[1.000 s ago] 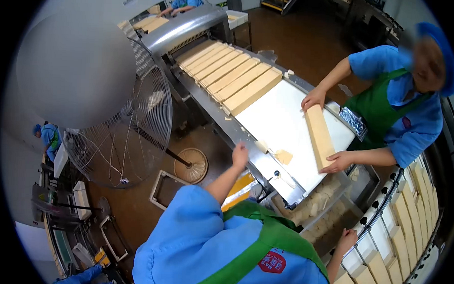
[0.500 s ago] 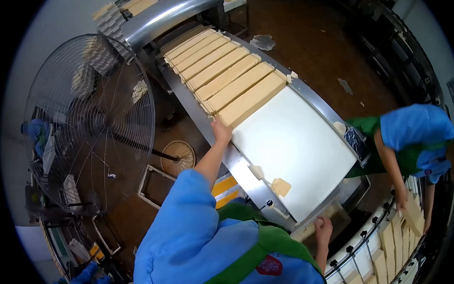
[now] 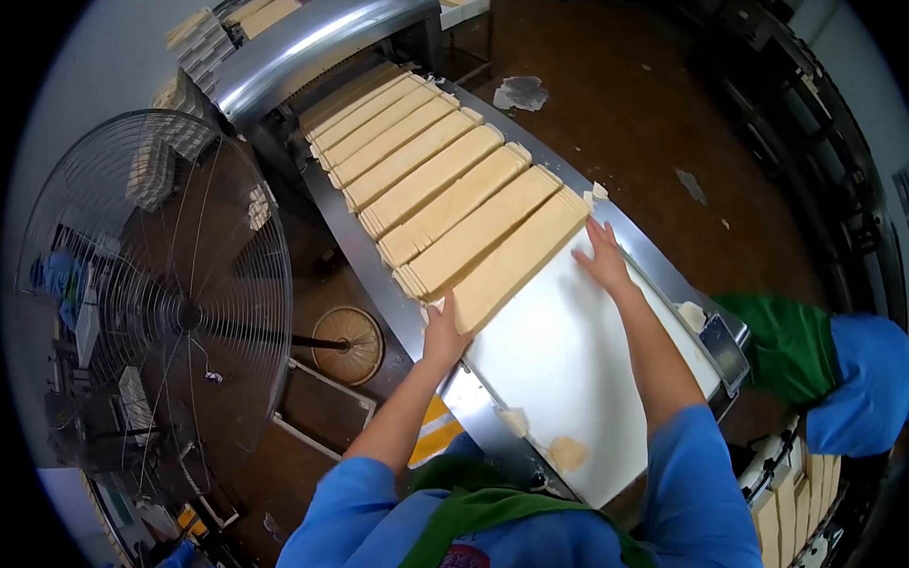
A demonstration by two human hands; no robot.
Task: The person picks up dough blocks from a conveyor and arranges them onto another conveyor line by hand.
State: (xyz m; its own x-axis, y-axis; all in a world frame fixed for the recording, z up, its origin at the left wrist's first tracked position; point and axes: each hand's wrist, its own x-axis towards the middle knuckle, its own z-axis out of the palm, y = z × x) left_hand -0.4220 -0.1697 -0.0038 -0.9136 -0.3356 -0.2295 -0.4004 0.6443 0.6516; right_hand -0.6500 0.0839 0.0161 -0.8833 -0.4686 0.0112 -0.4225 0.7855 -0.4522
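Long pale dough-like slabs lie side by side on the metal-edged conveyor. My left hand is at the near left end of the front slab, thumb and fingers against it. At that slab's other end is my right hand, with its fingers spread and touching or almost touching the slab's corner. The slab rests on the white belt. Small flat scraps lie at the belt's near left edge, and more scraps sit by the slab's far corner.
A steel machine hood spans the conveyor's far end. A large wire fan stands at the left, its round base on the floor. At the right a co-worker bends beside a curved rack of slabs.
My right hand has come up from the conveyor's near end to the front slab's right end. My left hand stays at its left end. The slabs appear nearer. The co-worker's held slab is out of sight.
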